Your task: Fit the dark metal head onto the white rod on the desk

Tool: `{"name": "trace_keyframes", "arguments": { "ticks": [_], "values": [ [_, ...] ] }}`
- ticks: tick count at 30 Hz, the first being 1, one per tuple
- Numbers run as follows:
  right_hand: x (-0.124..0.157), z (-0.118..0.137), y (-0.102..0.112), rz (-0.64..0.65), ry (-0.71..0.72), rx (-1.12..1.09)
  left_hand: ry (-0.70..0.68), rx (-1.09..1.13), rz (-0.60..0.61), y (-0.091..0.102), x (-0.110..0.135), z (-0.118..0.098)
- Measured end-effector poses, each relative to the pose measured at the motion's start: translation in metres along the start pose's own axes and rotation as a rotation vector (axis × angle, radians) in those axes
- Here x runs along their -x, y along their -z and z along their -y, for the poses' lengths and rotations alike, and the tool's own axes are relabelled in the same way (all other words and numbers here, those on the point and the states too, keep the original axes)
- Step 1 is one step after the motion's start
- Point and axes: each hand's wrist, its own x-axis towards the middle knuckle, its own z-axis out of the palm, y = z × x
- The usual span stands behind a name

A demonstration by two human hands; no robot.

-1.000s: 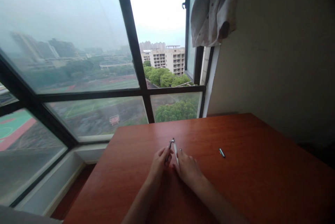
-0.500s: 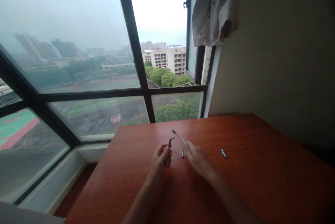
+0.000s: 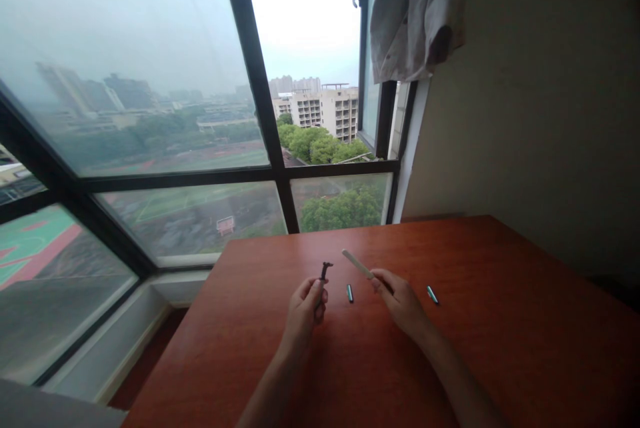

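Observation:
My left hand (image 3: 305, 305) is closed round a dark razor handle (image 3: 325, 273), whose bent neck points up and carries no blade head. In my right hand (image 3: 397, 298) I grip a pale, slim toothbrush (image 3: 356, 262) by its lower part, its head end tilted up to the left. The toothbrush and the razor handle are apart. Between my hands, on the table, lies a small teal and dark razor cartridge (image 3: 350, 293). A second razor cartridge (image 3: 433, 295) rests to the right of my right hand.
The reddish-brown wooden table (image 3: 240, 361) reaches to the windows. A dark window frame (image 3: 200, 179) stands beyond its far edge, and a pale cloth (image 3: 420, 21) hangs at the upper right. A plain wall (image 3: 530, 115) is on the right.
My right hand has moved right with the toothbrush, away from my left hand and the nearer cartridge. The toothbrush has turned slightly. My left hand has barely moved.

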Motion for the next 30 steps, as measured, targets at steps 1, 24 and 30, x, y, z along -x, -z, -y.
{"name": "trace_keyframes", "arguments": {
  "ticks": [1, 24, 30],
  "values": [
    [0.0, 0.002, 0.001, 0.018, 0.022, 0.004, 0.011, 0.001, 0.004, 0.0, 0.001, 0.0],
    [0.002, 0.001, -0.002, -0.027, 0.095, 0.257, -0.134, -0.262, 0.038, 0.005, -0.006, 0.012],
    [0.001, -0.001, 0.002, -0.08, 0.11, 0.281, -0.075, -0.172, 0.072, 0.001, -0.004, 0.006]
  ]
}}
